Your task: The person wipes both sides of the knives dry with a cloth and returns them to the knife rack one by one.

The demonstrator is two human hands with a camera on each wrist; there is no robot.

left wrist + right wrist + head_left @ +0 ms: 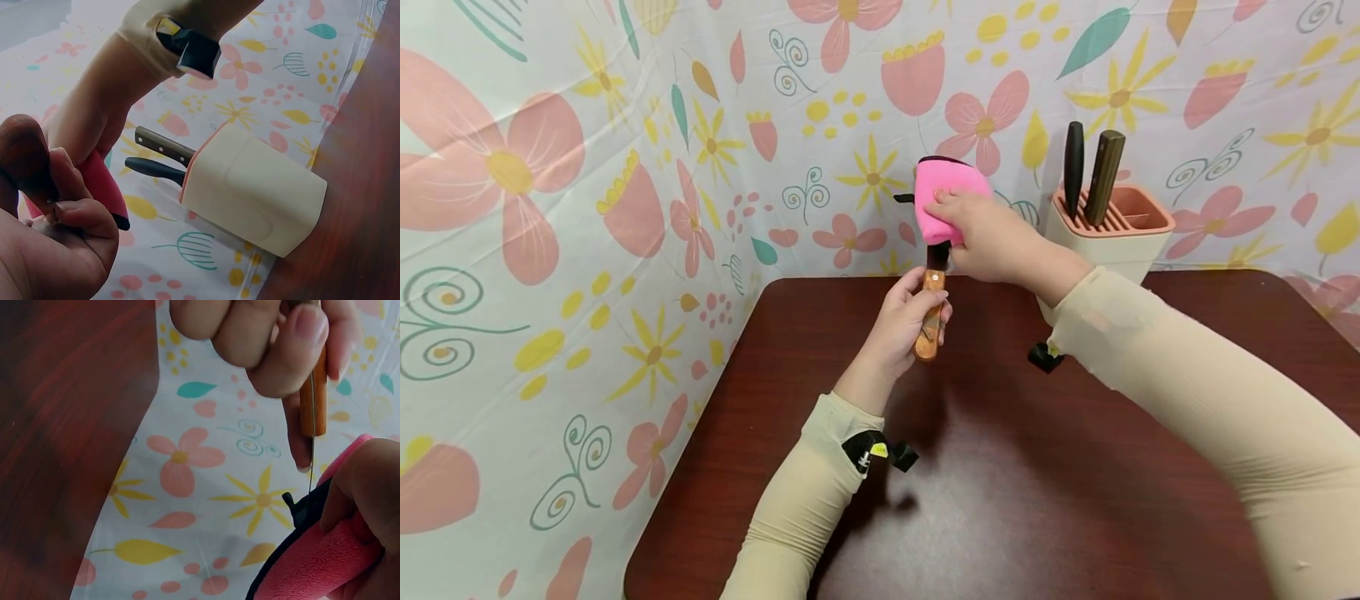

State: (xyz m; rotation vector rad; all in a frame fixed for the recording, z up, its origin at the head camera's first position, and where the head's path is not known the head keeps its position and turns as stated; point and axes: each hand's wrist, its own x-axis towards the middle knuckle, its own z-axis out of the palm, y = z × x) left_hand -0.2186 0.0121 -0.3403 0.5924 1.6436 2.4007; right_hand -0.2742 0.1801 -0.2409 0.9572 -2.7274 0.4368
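My left hand (895,329) grips a knife by its wooden handle (928,333), thumb along the near side, and holds it up over the far part of the table. Folded round the blade is a pink cloth (947,177) with black edging, which my right hand (996,237) pinches from the right. Only a short dark stretch of blade (937,255) shows between handle and cloth; the cloth hides the rest. Seen edge-on in the right wrist view, the thin blade runs from the handle (314,403) into the folded cloth (312,562).
A cream knife block (1108,247) with an orange slotted top stands at the back right, behind my right forearm. Two knives stand in it, one with a black handle (1073,167), one with a brown handle (1105,175). Flowered fabric (850,108) hangs behind the dark wooden table (1000,492).
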